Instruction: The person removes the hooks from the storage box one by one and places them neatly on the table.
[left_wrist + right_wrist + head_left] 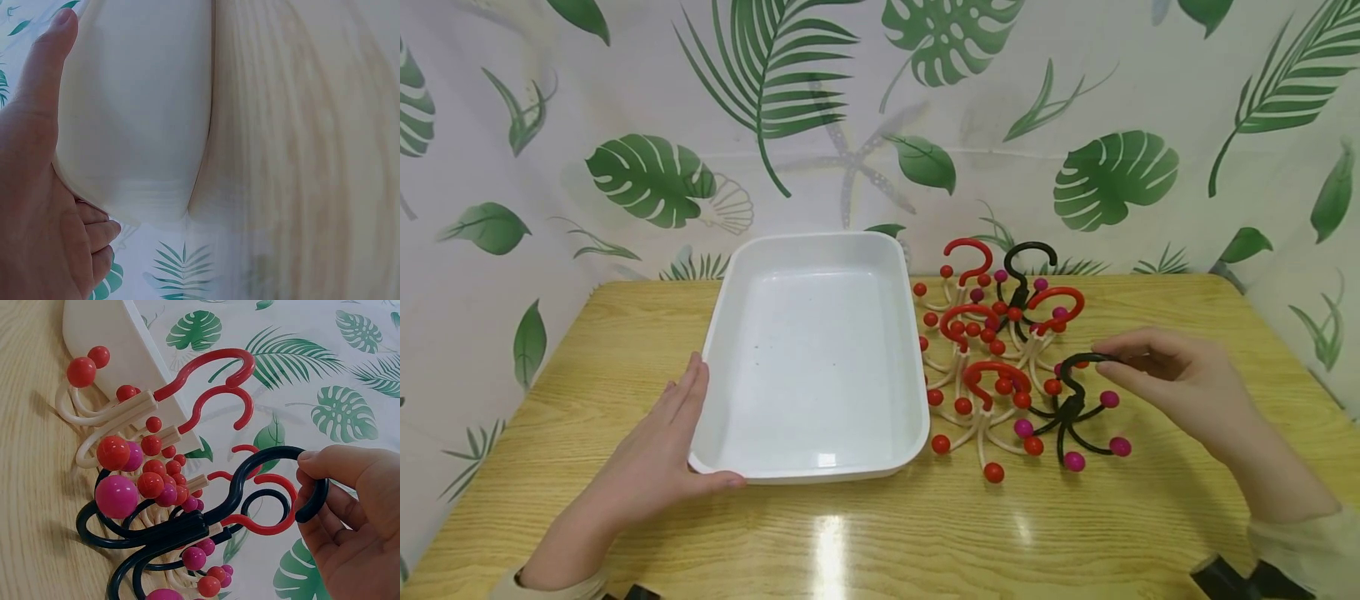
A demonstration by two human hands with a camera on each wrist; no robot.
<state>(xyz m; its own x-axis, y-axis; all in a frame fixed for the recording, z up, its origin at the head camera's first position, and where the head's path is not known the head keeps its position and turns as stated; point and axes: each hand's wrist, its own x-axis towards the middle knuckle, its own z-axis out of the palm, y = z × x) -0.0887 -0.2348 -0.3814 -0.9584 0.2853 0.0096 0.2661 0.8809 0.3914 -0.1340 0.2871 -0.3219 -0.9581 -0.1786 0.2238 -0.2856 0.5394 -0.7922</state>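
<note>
My right hand (pixel 1176 383) pinches the curved hook end of a black multi-armed hanger (pixel 1070 408) whose arms end in magenta balls. In the right wrist view, thumb and fingers close round that black hook (pixel 269 453). Beside it stand several cream hangers with red hooks and red balls, the nearest a red-hooked hanger (pixel 981 425). Another black hanger (pixel 1018 296) stands at the back of the group. My left hand (pixel 651 454) lies along the near left corner of a white tray (pixel 921 450), fingers straight against its side, thumb at the front rim.
The wooden table (pixel 760 542) carries the tray in the middle and the hangers close along its right side. A leaf-patterned cloth (pixel 820 175) rises behind the table and at both sides. Black devices (pixel 1251 579) show at the bottom edge near the wrists.
</note>
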